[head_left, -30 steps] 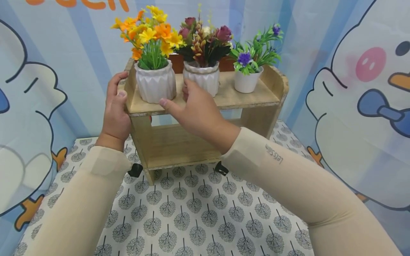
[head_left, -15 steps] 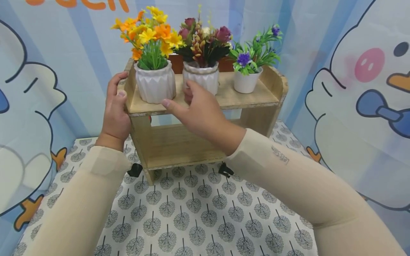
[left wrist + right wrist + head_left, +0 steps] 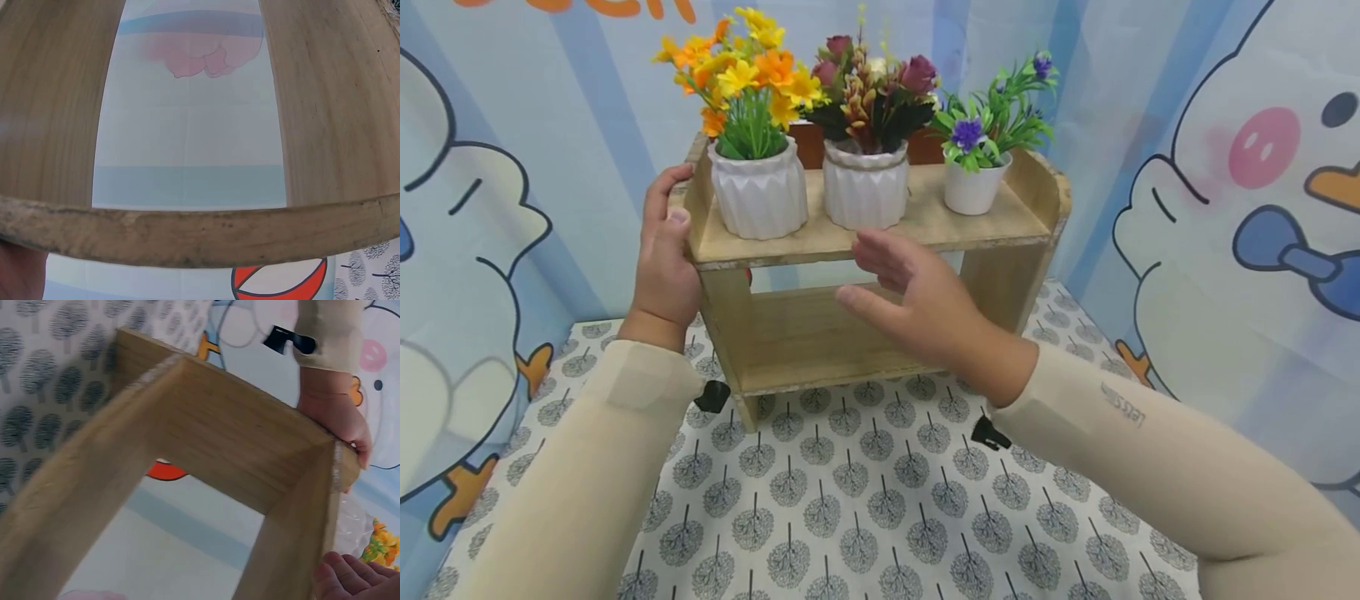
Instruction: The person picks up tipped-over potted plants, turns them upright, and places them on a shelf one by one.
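Observation:
A two-tier wooden shelf (image 3: 850, 329) stands with three potted artificial plants in a row on its top board. At the left sits a fluted white pot (image 3: 760, 196) of yellow and orange flowers. A similar pot (image 3: 867, 187) of dark red roses is in the middle, and a small plain white pot (image 3: 973, 187) of purple flowers is on the right. My left hand (image 3: 662, 258) grips the shelf's left side panel near its top. In front of the top board's edge my right hand (image 3: 932, 304) holds nothing, its fingers extended and thumb apart.
The shelf stands on a cloth (image 3: 820, 517) printed with grey trees. Behind and beside it hang cartoon-printed curtains (image 3: 1240, 250). Through the shelf's open back, the left wrist view shows pale curtain (image 3: 187, 137) and, below the near board, a red-and-white shape (image 3: 281, 281).
My right hand has drawn back from the middle pot, moving right and toward me, and its fingers have straightened. The left hand keeps its grip on the shelf. The pots look unmoved.

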Tool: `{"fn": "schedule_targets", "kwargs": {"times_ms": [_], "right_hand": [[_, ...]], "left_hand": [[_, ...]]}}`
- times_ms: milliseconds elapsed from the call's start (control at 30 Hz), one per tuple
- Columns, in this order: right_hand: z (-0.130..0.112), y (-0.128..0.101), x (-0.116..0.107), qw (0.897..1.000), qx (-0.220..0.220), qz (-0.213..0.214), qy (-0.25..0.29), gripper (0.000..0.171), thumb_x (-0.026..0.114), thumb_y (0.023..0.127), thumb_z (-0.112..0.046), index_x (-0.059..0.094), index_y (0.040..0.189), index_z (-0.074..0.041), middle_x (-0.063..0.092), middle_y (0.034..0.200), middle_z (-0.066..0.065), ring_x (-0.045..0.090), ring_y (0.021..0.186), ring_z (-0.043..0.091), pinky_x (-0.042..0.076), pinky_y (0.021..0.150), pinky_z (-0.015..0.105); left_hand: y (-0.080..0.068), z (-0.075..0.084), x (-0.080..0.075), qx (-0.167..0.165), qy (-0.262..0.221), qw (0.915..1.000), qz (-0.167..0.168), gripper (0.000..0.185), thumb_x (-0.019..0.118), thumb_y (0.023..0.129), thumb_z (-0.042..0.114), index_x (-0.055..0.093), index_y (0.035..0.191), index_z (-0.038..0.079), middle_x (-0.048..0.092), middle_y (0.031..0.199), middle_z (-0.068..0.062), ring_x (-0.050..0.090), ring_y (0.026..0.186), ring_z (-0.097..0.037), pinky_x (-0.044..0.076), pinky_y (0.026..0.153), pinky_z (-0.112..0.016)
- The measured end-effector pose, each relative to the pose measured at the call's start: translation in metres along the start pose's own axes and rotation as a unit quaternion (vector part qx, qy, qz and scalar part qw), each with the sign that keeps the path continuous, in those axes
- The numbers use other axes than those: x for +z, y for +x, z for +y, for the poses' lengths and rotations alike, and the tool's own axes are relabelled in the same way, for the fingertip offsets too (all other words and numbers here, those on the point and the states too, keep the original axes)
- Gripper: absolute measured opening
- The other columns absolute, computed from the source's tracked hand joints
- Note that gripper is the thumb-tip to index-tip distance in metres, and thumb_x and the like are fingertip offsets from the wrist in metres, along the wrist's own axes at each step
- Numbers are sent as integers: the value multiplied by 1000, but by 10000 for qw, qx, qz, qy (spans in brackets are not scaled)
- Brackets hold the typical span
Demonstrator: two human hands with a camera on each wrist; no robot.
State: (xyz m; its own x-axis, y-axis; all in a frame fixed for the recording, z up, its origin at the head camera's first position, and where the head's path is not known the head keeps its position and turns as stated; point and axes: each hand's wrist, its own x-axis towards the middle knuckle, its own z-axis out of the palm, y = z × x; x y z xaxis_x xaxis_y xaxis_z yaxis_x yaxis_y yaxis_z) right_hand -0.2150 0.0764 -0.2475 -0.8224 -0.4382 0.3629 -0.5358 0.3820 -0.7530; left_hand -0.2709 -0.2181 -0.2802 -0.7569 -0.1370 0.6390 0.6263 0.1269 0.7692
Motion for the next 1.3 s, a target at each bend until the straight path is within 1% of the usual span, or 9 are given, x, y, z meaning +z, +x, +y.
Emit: {"fn": "schedule_targets", "kwargs": {"times_ms": [33, 233, 367, 533, 633, 767, 1033, 1200, 1300], "right_hand": [[5, -5, -2, 10000, -15, -25, -93, 72, 75, 99, -28, 43, 158, -2, 54, 157, 13, 54, 143, 23, 42, 117, 34], [28, -32, -14, 9986, -162, -112, -488, 76, 78, 96, -25, 42, 158, -1, 50, 159, 16, 49, 147, 27, 39, 120, 39], [39, -48, -23, 9954, -183, -211, -918, 79, 76, 97, -28, 38, 161, -3, 46, 162, 15, 44, 151, 29, 34, 123, 45], [54, -68, -33, 9884, -187, -521, -1416, 77, 66, 104, -35, 30, 166, -9, 36, 169, 12, 34, 156, 33, 26, 126, 54], [64, -81, -37, 9841, -262, -632, -1639, 76, 62, 106, -36, 26, 167, -9, 28, 172, 13, 28, 158, 35, 22, 126, 58], [78, -97, -42, 9751, -397, -701, -2067, 78, 62, 106, -37, 23, 168, -9, 19, 175, 13, 23, 160, 37, 21, 125, 61], [101, -112, -41, 9509, -553, -926, -2901, 89, 62, 103, -51, 23, 167, -3, 12, 175, 17, 11, 162, 38, 19, 125, 65], [115, -118, -35, 9340, -582, -1031, -3372, 92, 60, 102, -57, 23, 167, -4, 13, 175, 18, 8, 162, 41, 16, 124, 68], [122, -123, -32, 9255, -496, -1048, -3605, 92, 57, 102, -61, 23, 168, -6, 12, 175, 17, 8, 162, 42, 16, 123, 71]], "left_hand": [[0, 0, 0, 15, -2, 10000, -4, 53, 31, 104, 26, 46, 154, 20, 43, 142, -6, 52, 98, -17, 40, 88, -25], [-1, 0, 2, -5, -233, 9997, 17, 53, 31, 102, 21, 48, 153, 21, 48, 133, -7, 52, 80, -14, 42, 79, -26], [-1, 1, 3, 12, -143, 9999, 39, 53, 31, 102, 21, 49, 153, 21, 50, 125, -7, 51, 73, -12, 43, 76, -26], [0, 3, 4, 17, -84, 9999, 70, 54, 31, 101, 19, 49, 152, 21, 49, 126, -7, 51, 73, -12, 42, 75, -26], [0, 3, 6, 5, -207, 9998, 31, 53, 32, 102, 19, 49, 152, 21, 48, 132, -7, 53, 80, -13, 43, 78, -26], [1, 3, 8, 15, -224, 9997, -11, 53, 32, 102, 21, 48, 153, 21, 45, 138, -7, 53, 90, -15, 42, 83, -25], [0, 6, 3, -43, 309, 9995, 15, 56, 28, 102, 21, 46, 155, 20, 42, 146, -3, 49, 110, -17, 38, 93, -26], [-1, 7, 1, -86, 223, 9997, 34, 56, 28, 101, 19, 46, 155, 19, 42, 145, -3, 50, 107, -17, 37, 94, -25], [-1, 5, 0, -100, 185, 9998, -8, 55, 28, 102, 19, 46, 155, 20, 47, 136, -3, 53, 95, -14, 40, 88, -24]]}}
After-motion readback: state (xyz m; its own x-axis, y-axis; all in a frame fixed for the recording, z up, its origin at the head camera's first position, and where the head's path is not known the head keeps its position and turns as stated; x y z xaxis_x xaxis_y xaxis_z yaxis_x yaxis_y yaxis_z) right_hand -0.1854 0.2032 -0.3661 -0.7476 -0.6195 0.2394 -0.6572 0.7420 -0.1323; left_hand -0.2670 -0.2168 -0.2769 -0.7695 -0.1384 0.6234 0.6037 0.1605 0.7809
